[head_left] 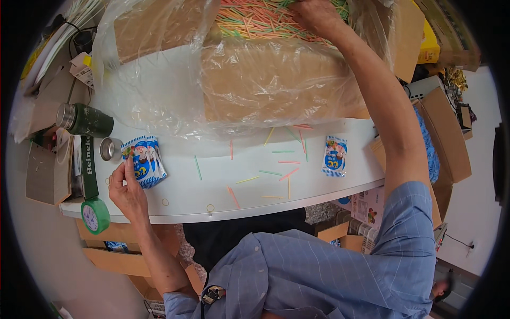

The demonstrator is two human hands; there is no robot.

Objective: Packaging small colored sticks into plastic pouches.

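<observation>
Two hands at work, mine, well apart. Nearest me, my left hand (127, 189) rests at the table (180, 204) edge, fingers pinched on the lower corner of a small stack of blue-and-white packets (144, 160) lying flat on the white top. Just left of it: a roll of green tape (95, 215) at the table edge, a small metal cap (110, 149), and a dark green flask (85, 120) lying on its side. Two rubber bands (210, 208) lie near the front edge. Mid-table, loose sticks (276, 173) in green, orange and yellow are scattered, and a single packet (334, 156) lies to the right, apart from the stack. Beyond them stands a big cardboard box (265, 80) lined with clear plastic (154, 90) that spills over the table. Farthest out, my right hand (316, 16) reaches into the box's open top, down among a mass of coloured sticks (255, 21); fingers are buried there, so I cannot tell whether they are closed on any. More cardboard boxes (446, 133) stand to the right of the table.
</observation>
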